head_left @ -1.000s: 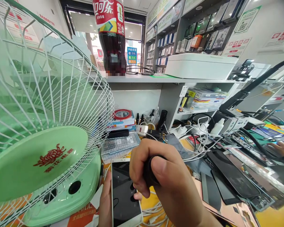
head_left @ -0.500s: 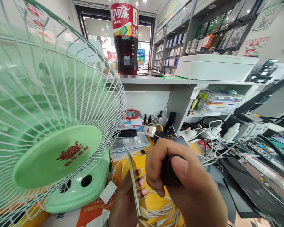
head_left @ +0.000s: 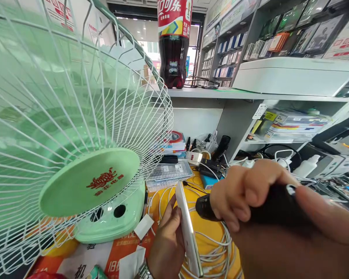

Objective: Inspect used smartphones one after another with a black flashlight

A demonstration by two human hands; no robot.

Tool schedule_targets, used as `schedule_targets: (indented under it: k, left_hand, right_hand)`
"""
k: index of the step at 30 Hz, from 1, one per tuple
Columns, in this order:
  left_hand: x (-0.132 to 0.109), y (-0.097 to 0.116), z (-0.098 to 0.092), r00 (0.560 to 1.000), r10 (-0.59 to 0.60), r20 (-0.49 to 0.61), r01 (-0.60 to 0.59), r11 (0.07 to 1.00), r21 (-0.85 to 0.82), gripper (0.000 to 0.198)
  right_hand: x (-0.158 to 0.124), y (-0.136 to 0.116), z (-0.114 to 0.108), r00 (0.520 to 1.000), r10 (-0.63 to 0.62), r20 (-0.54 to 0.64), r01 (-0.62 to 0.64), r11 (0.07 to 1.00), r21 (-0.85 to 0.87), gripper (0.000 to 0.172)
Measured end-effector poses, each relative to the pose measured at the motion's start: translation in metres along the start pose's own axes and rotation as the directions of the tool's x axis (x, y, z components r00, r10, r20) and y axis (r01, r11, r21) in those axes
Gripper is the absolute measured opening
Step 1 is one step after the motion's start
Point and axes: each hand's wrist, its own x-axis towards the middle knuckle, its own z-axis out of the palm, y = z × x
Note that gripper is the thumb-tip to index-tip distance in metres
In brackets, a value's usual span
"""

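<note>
While I'm watching from my remote station, the person's left hand [head_left: 167,250] is grasping a white-framed smartphone [head_left: 188,228], which is standing on its long edge above the bench. The right hand [head_left: 264,205] is clenching a black handheld tool [head_left: 205,207], and the tool's tapered tip is pointing at the smartphone from just beside it, apparently not touching. (I can't make out what the tool is from here.)

The main risk I'm seeing is a slip: the smartphone is resting on one hand's grip, so a nudge from the tool could tip it onto the white cables [head_left: 218,255] on the yellow surface [head_left: 209,236]. The tip could also scratch the frame if it's skidding.

I'm counting two hands, one smartphone, one black handheld tool, one green desk fan [head_left: 90,182], one cola bottle [head_left: 173,42] and one metal wristwatch [head_left: 144,272].
</note>
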Motion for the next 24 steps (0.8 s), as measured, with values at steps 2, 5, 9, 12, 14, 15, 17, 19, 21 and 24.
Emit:
schedule_targets:
  k: [2, 5, 9, 12, 14, 15, 17, 19, 21, 24]
  left_hand:
    - [-0.003, 0.003, 0.004, 0.999, -0.002, -0.047, 0.003, 1.0, 0.013, 0.042]
    - [-0.004, 0.004, 0.006, 0.997, -0.017, -0.069, 0.02, 0.999, 0.035, 0.043]
    - [0.0, 0.001, -0.001, 0.997, -0.02, -0.077, 0.024, 0.998, 0.051, 0.046]
    - [0.002, -0.003, -0.005, 0.998, -0.013, -0.063, 0.016, 0.999, 0.051, 0.042]
    - [0.003, -0.004, -0.006, 0.998, -0.018, -0.06, 0.023, 0.995, 0.094, 0.035]
    - [0.003, -0.005, -0.006, 0.998, -0.022, -0.061, 0.029, 0.993, 0.116, 0.032]
    - [0.004, -0.005, -0.005, 0.996, -0.022, -0.083, 0.033, 0.99, 0.134, 0.029]
    - [0.005, -0.005, -0.005, 0.992, -0.027, -0.12, 0.041, 0.992, 0.117, 0.03]
    - [0.006, -0.005, -0.005, 0.986, -0.023, -0.166, 0.042, 0.993, 0.111, 0.036]
    - [0.008, -0.007, -0.007, 0.985, -0.012, -0.174, 0.034, 0.992, 0.125, 0.043]
  right_hand:
    - [-0.005, 0.001, -0.007, 0.998, -0.05, 0.042, 0.049, 0.999, 0.023, 0.032]
    - [-0.009, 0.005, -0.016, 0.991, -0.113, 0.071, 0.114, 0.994, -0.006, 0.033]
    - [-0.003, 0.009, -0.018, 0.984, -0.178, -0.014, 0.176, 0.982, -0.066, 0.042]
    - [0.003, 0.01, -0.018, 0.979, -0.202, -0.024, 0.2, 0.977, -0.074, 0.043]
    - [0.005, 0.01, -0.02, 0.976, -0.218, -0.013, 0.216, 0.973, -0.086, 0.042]
    - [0.006, 0.009, -0.022, 0.974, -0.227, 0.006, 0.227, 0.969, -0.097, 0.04]
    - [0.007, 0.007, -0.028, 0.966, -0.234, 0.111, 0.247, 0.96, -0.128, 0.037]
    - [0.007, 0.005, -0.035, 0.938, -0.217, 0.269, 0.265, 0.951, -0.159, 0.033]
    - [0.008, 0.004, -0.04, 0.902, -0.214, 0.376, 0.297, 0.938, -0.179, 0.032]
    - [0.011, 0.004, -0.043, 0.881, -0.264, 0.392, 0.364, 0.908, -0.208, 0.032]
